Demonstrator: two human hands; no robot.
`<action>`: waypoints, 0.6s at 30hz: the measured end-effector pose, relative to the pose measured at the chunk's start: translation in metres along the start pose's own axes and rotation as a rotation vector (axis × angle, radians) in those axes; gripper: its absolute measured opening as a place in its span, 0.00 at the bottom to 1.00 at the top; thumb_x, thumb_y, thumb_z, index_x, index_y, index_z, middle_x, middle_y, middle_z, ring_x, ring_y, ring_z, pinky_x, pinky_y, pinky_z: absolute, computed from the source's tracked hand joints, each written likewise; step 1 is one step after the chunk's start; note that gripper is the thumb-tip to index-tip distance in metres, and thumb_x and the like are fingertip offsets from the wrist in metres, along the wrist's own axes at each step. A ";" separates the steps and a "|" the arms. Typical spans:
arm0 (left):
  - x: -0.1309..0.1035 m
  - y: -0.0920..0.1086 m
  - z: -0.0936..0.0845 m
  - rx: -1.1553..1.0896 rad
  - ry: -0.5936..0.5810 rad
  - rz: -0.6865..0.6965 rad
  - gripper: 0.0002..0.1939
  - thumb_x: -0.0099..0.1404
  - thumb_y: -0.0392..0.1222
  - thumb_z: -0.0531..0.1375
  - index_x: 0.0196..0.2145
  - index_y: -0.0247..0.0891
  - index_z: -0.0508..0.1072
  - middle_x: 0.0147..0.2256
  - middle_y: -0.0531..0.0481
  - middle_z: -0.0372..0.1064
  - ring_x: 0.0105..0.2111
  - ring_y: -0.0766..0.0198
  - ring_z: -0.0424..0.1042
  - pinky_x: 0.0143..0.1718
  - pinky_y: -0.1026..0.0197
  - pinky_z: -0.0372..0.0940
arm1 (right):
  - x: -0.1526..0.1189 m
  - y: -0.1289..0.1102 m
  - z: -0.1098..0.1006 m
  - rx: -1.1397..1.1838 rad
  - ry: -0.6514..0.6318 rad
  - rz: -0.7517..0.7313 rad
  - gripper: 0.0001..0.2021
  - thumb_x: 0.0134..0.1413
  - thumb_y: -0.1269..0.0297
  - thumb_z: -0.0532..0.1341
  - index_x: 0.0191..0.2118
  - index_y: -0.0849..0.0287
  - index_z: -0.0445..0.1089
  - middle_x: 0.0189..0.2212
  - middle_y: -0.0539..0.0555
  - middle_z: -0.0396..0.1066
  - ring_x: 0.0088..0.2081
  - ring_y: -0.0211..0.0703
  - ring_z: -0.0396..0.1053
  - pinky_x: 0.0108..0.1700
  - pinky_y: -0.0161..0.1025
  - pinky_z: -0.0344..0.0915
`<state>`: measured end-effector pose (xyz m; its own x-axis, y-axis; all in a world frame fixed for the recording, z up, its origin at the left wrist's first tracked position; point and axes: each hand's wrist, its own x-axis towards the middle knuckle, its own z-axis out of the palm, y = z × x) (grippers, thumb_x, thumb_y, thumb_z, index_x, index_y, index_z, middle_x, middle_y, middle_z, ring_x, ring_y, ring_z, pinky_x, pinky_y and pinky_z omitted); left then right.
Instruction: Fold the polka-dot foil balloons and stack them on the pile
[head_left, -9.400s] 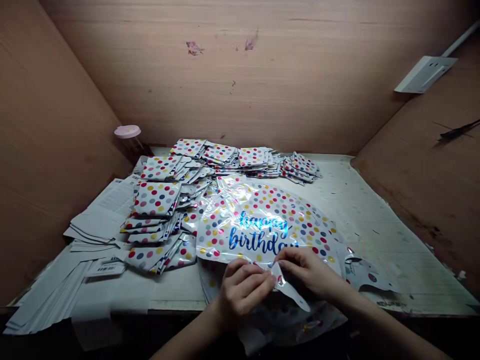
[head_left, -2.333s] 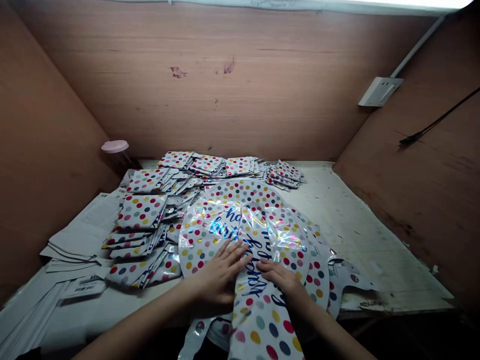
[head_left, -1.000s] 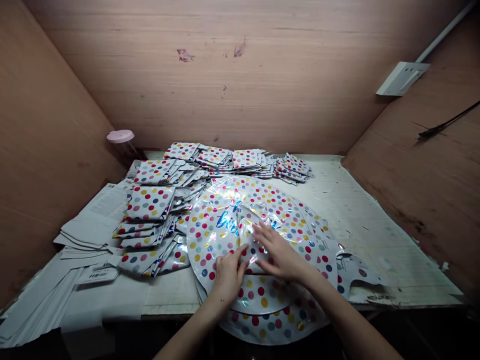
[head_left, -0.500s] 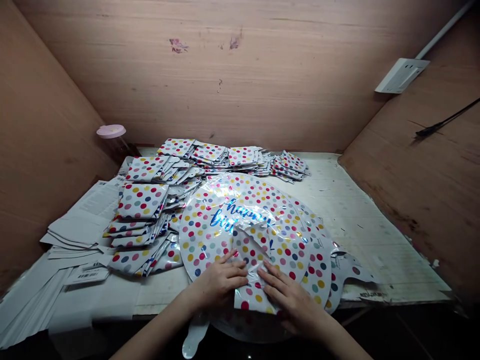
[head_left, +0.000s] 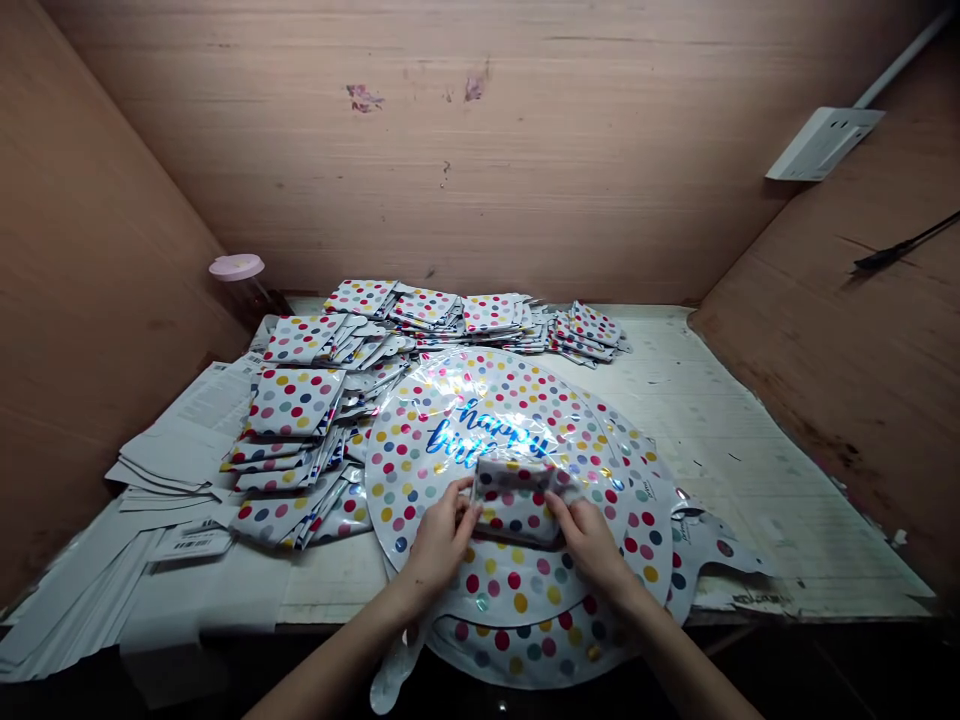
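A folded polka-dot foil balloon [head_left: 517, 500] is held by its two sides, raised a little over a pile of flat ones. My left hand [head_left: 444, 530] pinches its left edge between thumb and fingers. At the right edge, my right hand [head_left: 589, 535] grips it the same way. Beneath lie several round flat foil balloons [head_left: 420, 470], white with coloured dots; the top one carries blue "happy birthday" lettering, partly covered by the folded one. Their lower rims hang over the table's front edge.
Stacks of folded dotted balloons [head_left: 292, 400] stand left of the pile and along the back [head_left: 491, 313]. Papers and barcode cards [head_left: 191, 542] lie at far left. A pink-lidded cup [head_left: 237, 268] stands behind them. Wooden panels [head_left: 450, 200] enclose the white table [head_left: 720, 450]; a socket [head_left: 825, 145] is at right.
Both hands have gone from pressing flat on the partly folded balloon to gripping its sides. It is now a smaller folded bundle, lifted slightly and farther up the pile. The view shifted slightly.
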<state>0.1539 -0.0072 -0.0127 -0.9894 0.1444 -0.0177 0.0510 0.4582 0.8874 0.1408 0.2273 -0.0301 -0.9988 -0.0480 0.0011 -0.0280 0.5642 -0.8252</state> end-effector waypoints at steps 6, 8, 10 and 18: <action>0.016 0.008 0.012 0.111 0.085 -0.205 0.29 0.67 0.41 0.50 0.63 0.29 0.50 0.28 0.50 0.69 0.27 0.59 0.71 0.30 0.60 0.65 | 0.020 -0.040 0.014 -0.350 0.408 -0.139 0.22 0.64 0.54 0.48 0.55 0.61 0.63 0.45 0.63 0.69 0.45 0.55 0.69 0.44 0.51 0.69; 0.015 0.008 0.013 0.149 0.091 -0.183 0.28 0.66 0.38 0.51 0.62 0.30 0.52 0.30 0.48 0.70 0.30 0.59 0.71 0.34 0.59 0.66 | 0.020 -0.048 0.026 -0.564 0.320 -0.370 0.22 0.65 0.59 0.47 0.61 0.57 0.60 0.58 0.61 0.61 0.59 0.57 0.57 0.57 0.55 0.58; 0.012 0.008 0.011 0.232 0.140 -0.110 0.26 0.65 0.36 0.51 0.60 0.31 0.56 0.38 0.43 0.71 0.38 0.57 0.72 0.40 0.57 0.66 | 0.021 -0.049 0.042 -0.699 0.094 -0.521 0.24 0.64 0.59 0.48 0.65 0.50 0.54 0.65 0.54 0.52 0.66 0.59 0.44 0.62 0.58 0.49; 0.024 0.018 -0.001 0.461 0.114 -0.263 0.14 0.65 0.46 0.55 0.41 0.35 0.73 0.33 0.43 0.73 0.38 0.54 0.73 0.41 0.55 0.65 | 0.032 -0.027 0.069 -0.744 0.022 -0.504 0.33 0.61 0.58 0.51 0.69 0.49 0.39 0.68 0.46 0.38 0.67 0.67 0.24 0.63 0.67 0.42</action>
<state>0.1308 0.0041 0.0033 -0.9839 -0.1117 -0.1393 -0.1716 0.8072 0.5648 0.1127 0.1535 -0.0467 -0.8615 -0.4225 0.2814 -0.4733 0.8690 -0.1442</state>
